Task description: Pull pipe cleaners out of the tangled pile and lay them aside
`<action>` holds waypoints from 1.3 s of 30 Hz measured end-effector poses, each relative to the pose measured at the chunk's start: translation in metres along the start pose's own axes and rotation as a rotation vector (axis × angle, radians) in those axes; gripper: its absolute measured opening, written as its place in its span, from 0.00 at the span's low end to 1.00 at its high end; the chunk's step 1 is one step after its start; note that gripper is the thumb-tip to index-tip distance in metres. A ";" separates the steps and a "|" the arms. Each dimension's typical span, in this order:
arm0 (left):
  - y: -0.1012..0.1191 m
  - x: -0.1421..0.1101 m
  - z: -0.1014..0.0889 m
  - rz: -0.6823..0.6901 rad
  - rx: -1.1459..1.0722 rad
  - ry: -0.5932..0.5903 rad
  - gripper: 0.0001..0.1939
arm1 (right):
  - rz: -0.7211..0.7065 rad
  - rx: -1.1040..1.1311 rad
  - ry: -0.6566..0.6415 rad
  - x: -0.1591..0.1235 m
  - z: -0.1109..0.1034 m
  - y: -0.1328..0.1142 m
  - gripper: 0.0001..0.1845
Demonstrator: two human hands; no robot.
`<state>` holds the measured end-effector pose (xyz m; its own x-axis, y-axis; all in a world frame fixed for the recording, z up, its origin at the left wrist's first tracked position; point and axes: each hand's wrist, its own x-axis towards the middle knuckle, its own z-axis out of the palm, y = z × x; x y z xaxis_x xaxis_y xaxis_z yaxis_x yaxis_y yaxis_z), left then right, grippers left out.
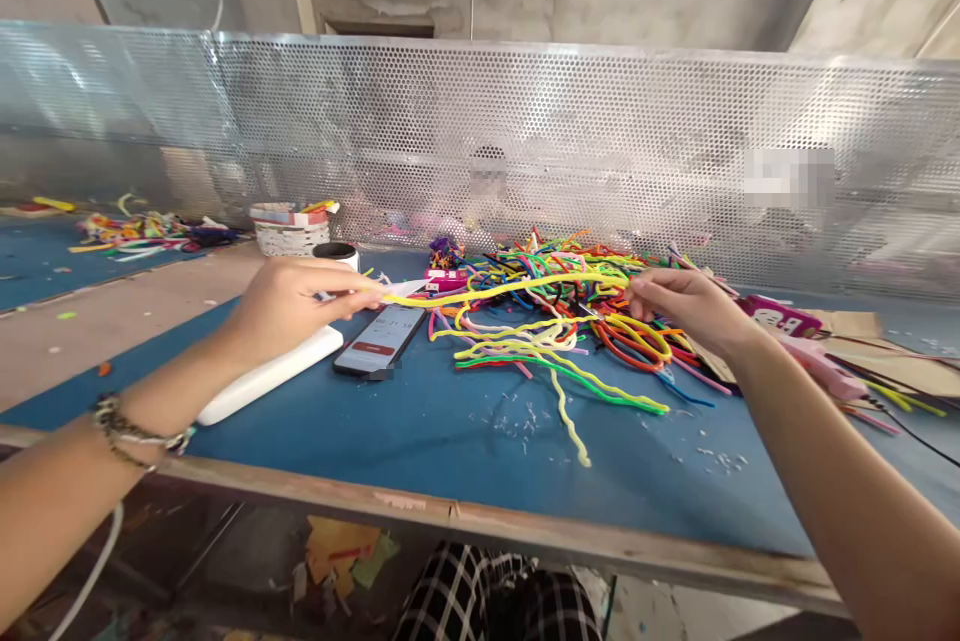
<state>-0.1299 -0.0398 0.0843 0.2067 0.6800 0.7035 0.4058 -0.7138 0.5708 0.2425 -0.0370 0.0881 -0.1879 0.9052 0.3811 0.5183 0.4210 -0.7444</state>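
A yellow pipe cleaner (495, 292) stretches nearly level between my two hands, above the table. My left hand (304, 301) pinches its left end between thumb and fingers. The other end is in the closed fingers of my right hand (675, 301), in front of a tangled heap of colourful pipe cleaners (540, 266). Below the held strand, loose yellow and green pipe cleaners (570, 376) lie on the blue tabletop (420, 451). A phone (377, 341) showing a timer rests beneath my left hand.
A white elongated object (274, 376) lies beside the phone. A white basket (291, 229) and a dark-topped cup (336, 254) stand behind my left hand. At the right is a pink glue gun (821, 366) with a cable. A perforated metal screen (570, 141) closes off the back.
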 end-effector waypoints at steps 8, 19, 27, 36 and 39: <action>-0.014 0.021 -0.010 -0.027 0.076 0.025 0.22 | -0.104 -0.459 0.009 0.011 0.004 -0.012 0.17; 0.031 0.041 0.040 0.078 -0.184 0.072 0.09 | -0.525 -0.905 0.234 0.007 0.082 -0.059 0.21; 0.044 0.050 0.058 -0.059 -0.660 -0.117 0.16 | -0.735 -0.815 0.451 0.004 0.086 -0.080 0.17; 0.054 0.050 0.074 -0.075 -0.596 -0.275 0.15 | -0.674 -0.692 0.458 -0.019 0.075 -0.095 0.19; 0.060 0.044 0.077 -0.103 -0.534 -0.324 0.14 | -0.731 -0.857 0.491 -0.024 0.070 -0.087 0.15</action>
<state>-0.0273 -0.0400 0.1172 0.4833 0.7064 0.5172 -0.0452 -0.5699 0.8205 0.1436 -0.0916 0.1056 -0.4260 0.2770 0.8613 0.8383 0.4788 0.2607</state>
